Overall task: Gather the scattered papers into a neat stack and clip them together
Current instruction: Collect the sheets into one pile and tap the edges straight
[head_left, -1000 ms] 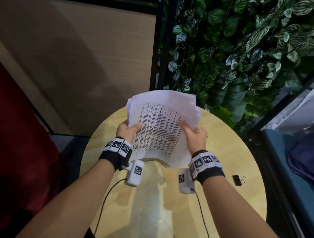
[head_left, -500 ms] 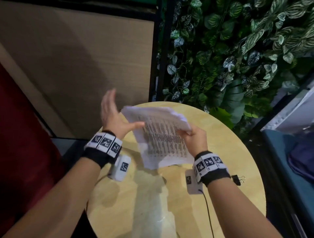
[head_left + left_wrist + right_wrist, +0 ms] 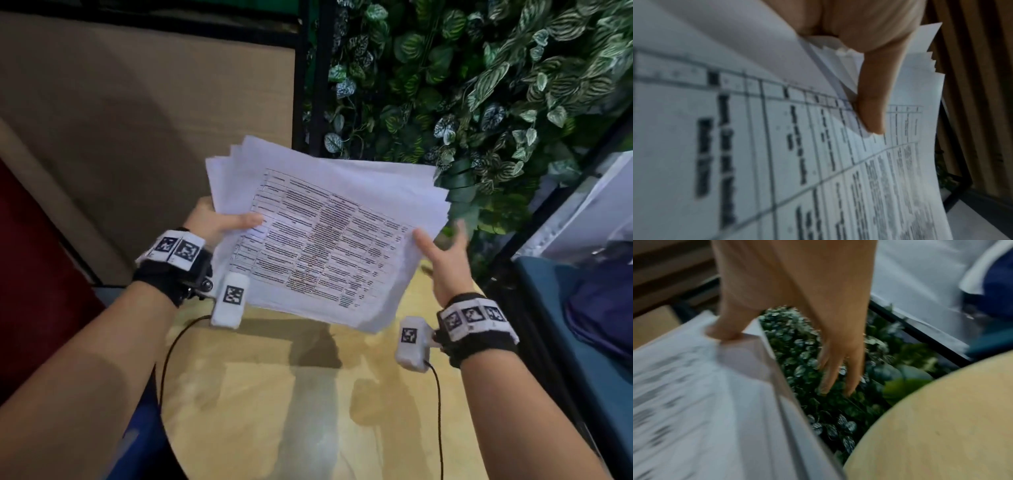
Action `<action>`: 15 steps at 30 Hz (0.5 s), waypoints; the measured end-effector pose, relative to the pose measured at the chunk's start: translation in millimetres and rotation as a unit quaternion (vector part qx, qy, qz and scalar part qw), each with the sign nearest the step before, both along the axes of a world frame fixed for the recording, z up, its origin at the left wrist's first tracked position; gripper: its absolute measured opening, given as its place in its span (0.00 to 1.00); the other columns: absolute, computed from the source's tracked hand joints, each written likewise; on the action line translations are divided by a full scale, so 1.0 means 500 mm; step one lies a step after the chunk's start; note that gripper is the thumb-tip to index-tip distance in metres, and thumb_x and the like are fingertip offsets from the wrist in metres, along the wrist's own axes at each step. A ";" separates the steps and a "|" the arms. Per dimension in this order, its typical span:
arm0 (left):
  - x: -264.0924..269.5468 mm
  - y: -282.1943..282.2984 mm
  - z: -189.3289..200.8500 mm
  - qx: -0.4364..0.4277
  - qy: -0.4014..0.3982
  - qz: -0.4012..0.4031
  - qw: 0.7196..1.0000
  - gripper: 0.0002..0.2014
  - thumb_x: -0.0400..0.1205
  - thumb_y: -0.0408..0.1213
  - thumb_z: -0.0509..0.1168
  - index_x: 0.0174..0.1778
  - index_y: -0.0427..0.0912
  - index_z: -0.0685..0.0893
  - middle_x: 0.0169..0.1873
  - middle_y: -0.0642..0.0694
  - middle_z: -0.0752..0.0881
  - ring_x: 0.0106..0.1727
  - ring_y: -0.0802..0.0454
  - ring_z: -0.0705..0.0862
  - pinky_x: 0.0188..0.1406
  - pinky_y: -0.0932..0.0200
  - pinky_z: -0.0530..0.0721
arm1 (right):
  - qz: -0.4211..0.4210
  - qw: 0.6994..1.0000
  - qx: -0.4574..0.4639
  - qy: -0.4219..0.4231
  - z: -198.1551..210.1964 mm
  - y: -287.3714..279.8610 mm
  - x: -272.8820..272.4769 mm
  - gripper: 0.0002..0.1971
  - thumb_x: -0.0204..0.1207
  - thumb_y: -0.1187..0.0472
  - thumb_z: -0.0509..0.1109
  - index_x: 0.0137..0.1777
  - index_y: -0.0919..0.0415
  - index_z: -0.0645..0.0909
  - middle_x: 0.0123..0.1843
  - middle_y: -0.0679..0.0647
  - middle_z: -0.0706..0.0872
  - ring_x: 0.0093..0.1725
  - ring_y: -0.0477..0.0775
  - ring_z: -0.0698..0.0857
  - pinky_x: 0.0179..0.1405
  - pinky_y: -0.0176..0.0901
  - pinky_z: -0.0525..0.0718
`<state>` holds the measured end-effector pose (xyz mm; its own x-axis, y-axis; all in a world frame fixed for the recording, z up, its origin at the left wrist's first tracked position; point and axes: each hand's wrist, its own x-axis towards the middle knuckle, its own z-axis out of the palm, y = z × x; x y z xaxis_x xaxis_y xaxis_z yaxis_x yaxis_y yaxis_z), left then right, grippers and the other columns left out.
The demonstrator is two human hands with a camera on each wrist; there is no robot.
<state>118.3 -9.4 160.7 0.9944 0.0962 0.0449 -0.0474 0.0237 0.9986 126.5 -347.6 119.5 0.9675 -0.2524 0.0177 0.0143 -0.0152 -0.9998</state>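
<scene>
A loose stack of printed papers [image 3: 325,240] hangs fanned and uneven above the round wooden table [image 3: 308,411]. My left hand [image 3: 222,222] grips its left edge, the thumb lying on the top sheet and the fingers hidden beneath. The left wrist view shows that thumb [image 3: 871,105] pressing the papers [image 3: 777,146]. My right hand [image 3: 442,253] is open at the stack's right edge. Only its thumb touches the papers [image 3: 694,402], while the straight fingers [image 3: 838,369] point away from them. No clip is in view.
A wall of green leaves [image 3: 479,85] rises behind the table, with a brown panel [image 3: 137,120] to its left. A blue seat with a purple bag [image 3: 599,308] stands at the right. Cables run from both wrist cameras across the table.
The stack has turned sideways and risen. My left hand, open and lifted half a second ago, now grips the left edge. My right hand has let go and opened to the right.
</scene>
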 end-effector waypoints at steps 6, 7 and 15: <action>0.001 -0.018 -0.055 0.036 0.108 -0.084 0.990 0.38 0.38 0.48 0.86 0.45 0.40 0.91 0.45 0.46 0.93 0.52 0.50 0.90 0.56 0.52 0.86 | 0.151 0.984 0.094 0.021 -0.022 -0.006 0.005 0.38 0.55 0.56 0.85 0.66 0.63 0.79 0.63 0.59 0.86 0.63 0.61 0.84 0.66 0.58 0.78; 0.000 -0.024 -0.060 0.039 0.123 -0.087 0.988 0.35 0.41 0.45 0.87 0.45 0.39 0.90 0.42 0.48 0.93 0.48 0.52 0.91 0.53 0.56 0.87 | 0.130 0.989 0.073 0.008 -0.023 -0.002 0.003 0.28 0.60 0.60 0.82 0.61 0.62 0.82 0.56 0.56 0.89 0.57 0.57 0.87 0.61 0.55 0.81; -0.037 -0.125 -0.155 0.005 0.148 0.167 0.975 0.20 0.69 0.25 0.75 0.57 0.30 0.83 0.51 0.38 0.86 0.48 0.49 0.82 0.53 0.56 0.80 | 0.004 1.000 -0.008 0.017 -0.127 0.068 -0.054 0.12 0.72 0.67 0.74 0.56 0.62 0.82 0.43 0.45 0.86 0.35 0.30 0.86 0.38 0.28 0.86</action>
<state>99.9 -71.8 83.2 0.8773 0.4172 -0.2374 0.2401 0.0468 0.9696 99.2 -313.6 56.0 0.9694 -0.2451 -0.0113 -0.0196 -0.0314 -0.9993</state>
